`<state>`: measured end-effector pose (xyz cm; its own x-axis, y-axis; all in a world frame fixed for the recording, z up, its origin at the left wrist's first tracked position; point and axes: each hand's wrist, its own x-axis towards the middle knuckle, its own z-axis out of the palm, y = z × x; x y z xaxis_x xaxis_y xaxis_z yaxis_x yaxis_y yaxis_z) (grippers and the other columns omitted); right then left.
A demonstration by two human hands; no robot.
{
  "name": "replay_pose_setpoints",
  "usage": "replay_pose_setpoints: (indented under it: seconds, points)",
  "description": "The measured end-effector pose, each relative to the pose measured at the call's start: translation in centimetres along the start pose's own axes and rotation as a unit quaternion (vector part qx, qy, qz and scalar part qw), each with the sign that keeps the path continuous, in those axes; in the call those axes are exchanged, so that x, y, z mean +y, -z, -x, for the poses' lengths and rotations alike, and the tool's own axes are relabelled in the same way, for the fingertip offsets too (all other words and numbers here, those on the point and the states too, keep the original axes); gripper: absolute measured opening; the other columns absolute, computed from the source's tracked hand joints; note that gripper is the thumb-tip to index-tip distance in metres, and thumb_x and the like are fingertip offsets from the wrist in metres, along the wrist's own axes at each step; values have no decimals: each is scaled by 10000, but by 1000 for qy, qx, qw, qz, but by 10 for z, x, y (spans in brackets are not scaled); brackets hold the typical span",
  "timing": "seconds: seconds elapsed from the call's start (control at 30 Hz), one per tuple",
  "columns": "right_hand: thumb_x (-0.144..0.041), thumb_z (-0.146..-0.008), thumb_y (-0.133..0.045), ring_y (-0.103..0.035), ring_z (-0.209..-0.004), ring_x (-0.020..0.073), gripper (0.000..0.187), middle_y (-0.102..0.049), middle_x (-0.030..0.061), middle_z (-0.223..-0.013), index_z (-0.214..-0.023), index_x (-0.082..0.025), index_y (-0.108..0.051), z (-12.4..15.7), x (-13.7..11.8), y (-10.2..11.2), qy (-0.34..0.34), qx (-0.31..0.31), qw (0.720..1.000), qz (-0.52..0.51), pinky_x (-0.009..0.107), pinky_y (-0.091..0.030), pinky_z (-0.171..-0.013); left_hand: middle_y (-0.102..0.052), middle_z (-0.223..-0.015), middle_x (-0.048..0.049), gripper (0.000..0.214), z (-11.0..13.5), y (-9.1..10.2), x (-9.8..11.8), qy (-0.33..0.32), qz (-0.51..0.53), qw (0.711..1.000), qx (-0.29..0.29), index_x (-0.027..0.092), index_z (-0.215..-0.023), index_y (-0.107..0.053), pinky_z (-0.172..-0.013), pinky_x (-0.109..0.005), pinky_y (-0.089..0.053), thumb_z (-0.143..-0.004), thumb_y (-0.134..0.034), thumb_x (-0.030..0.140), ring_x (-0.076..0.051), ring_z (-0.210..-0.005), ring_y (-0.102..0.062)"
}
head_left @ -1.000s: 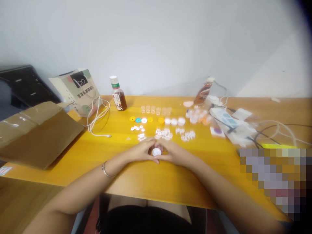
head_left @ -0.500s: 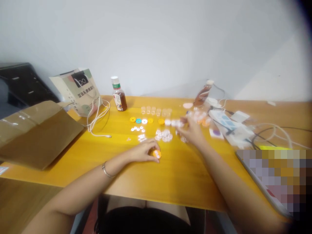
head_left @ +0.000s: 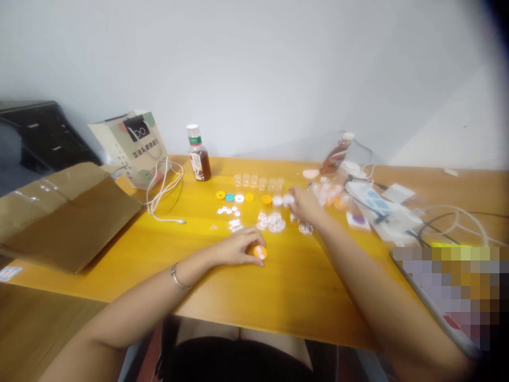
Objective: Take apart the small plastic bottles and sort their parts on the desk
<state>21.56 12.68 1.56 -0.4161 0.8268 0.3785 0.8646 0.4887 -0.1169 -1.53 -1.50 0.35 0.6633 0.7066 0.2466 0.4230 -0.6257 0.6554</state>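
Round piece [head_left: 260, 252] was orange, white on top; disc row [head_left: 229, 198] at its 11 o'clock, yellow-teal-white-yellow; paper bag [head_left: 148, 157] at 10 o'clock, cream, pink-green blotched.

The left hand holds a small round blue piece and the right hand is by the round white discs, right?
Not blue: the head view shows the left hand holding a small round orange piece. The right hand is by the white discs.

Pale wall [head_left: 238, 74] facing me, soft shadow [head_left: 369, 101] on its right, yellow table [head_left: 294, 292] before me, brown floor [head_left: 35, 323] lower left.
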Motion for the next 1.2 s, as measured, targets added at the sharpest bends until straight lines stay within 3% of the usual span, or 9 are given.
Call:
replay_pose_setpoints:
  seconds: [0.13,0.27,0.33,0.43,0.53,0.6,0.87,1.03,1.2]
  points:
    - [-218,-728,-513,-554,-945,301,321,-619,147,-987,-1039,-137,-522,4,-4,5,1,38,999,-36,455,-392,-824,-522,-962,-53,366,0,0,0,-3,3,1000,0,179,-964,-537,-822,-295,-395,-708,-660,410,-171,-910,-487]
    - [-290,-799,-471,-550,-888,249,211,-605,114,-937,-965,-169,-517,28,-39,24,25,116,979,-164,383,-428,-750,-522,-975,-56,372,1,1,-1,1,1,1000,-6,181,-979,-537,-833,-300,-392,-712,-654,412,-173,-921,-487]
    - [-319,-817,-473,-546,-771,193,153,-594,72,-828,-875,-183,-515,46,-60,34,83,61,967,-234,322,-429,-691,-523,-984,-59,379,1,1,-1,5,0,1000,-8,180,-984,-536,-839,-305,-390,-713,-651,419,-179,-935,-486]
    - [-399,-797,-526,-498,-679,146,208,-547,20,-735,-799,-193,-503,69,-81,45,149,-74,947,-276,271,-395,-636,-525,-996,-65,398,0,2,-1,10,-1,1000,-11,179,-991,-530,-834,-313,-391,-708,-651,431,-190,-950,-485]
    - [-502,-687,-632,-460,-649,130,347,-511,-11,-720,-785,-204,-483,79,-85,50,160,-185,923,-295,241,-354,-585,-530,-1000,-64,444,0,5,-2,10,6,1000,-22,184,-1018,-513,-813,-311,-396,-683,-676,425,-190,-931,-492]
    - [-525,-609,-688,-436,-628,126,425,-493,-18,-714,-775,-208,-459,80,-85,51,142,-225,917,-296,233,-328,-559,-536,-988,-60,455,0,7,-2,5,20,999,-32,185,-1017,-501,-797,-304,-398,-669,-692,407,-180,-908,-498]
    - [-474,-589,-724,-372,-620,116,440,-432,-33,-695,-754,-203,-419,78,-91,35,125,-272,895,-331,222,-293,-542,-561,-957,-61,295,0,14,7,-9,84,996,-23,175,-938,-456,-742,-283,-397,-715,-639,237,-151,-857,-510]
    - [-429,-674,-673,-359,-592,103,346,-405,-42,-691,-826,-200,-464,78,-86,32,109,-269,902,-318,220,-288,-545,-575,-913,-41,145,-1,14,5,-13,40,999,-30,167,-905,-526,-681,-246,-394,-778,-565,224,-120,-772,-508]
    - [-323,-747,-602,-368,-586,99,194,-395,-46,-675,-853,-199,-495,78,-84,34,124,-273,898,-321,218,-288,-549,-573,-888,-42,128,-2,11,3,-10,-6,1000,-11,157,-889,-556,-711,-246,-395,-824,-528,263,-119,-770,-510]
